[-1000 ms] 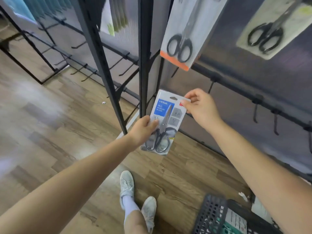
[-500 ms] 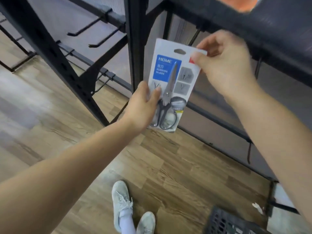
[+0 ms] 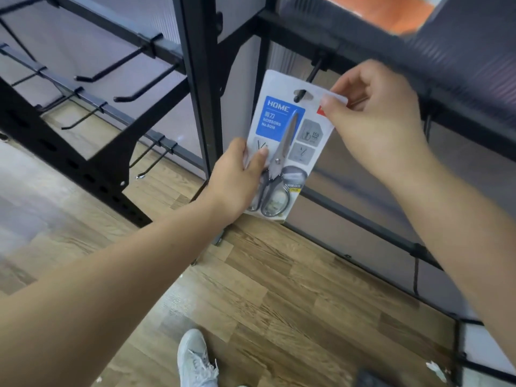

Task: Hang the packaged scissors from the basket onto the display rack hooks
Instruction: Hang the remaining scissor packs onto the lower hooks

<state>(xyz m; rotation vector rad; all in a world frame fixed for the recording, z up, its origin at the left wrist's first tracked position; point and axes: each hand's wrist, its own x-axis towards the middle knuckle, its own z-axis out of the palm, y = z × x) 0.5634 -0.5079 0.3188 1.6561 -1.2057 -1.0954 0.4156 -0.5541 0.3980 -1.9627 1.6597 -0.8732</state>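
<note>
There is one view only, a wide-angle camera worn on the person's head, looking forward and steeply down along both outstretched forearms. It sits close to the black display rack, whose upright and hook bars fill the upper half and bend with the lens toward the edges, while the wooden floor and one grey shoe lie directly beneath at the bottom edge. With no second camera, no part of the scene is shared between views.
</note>
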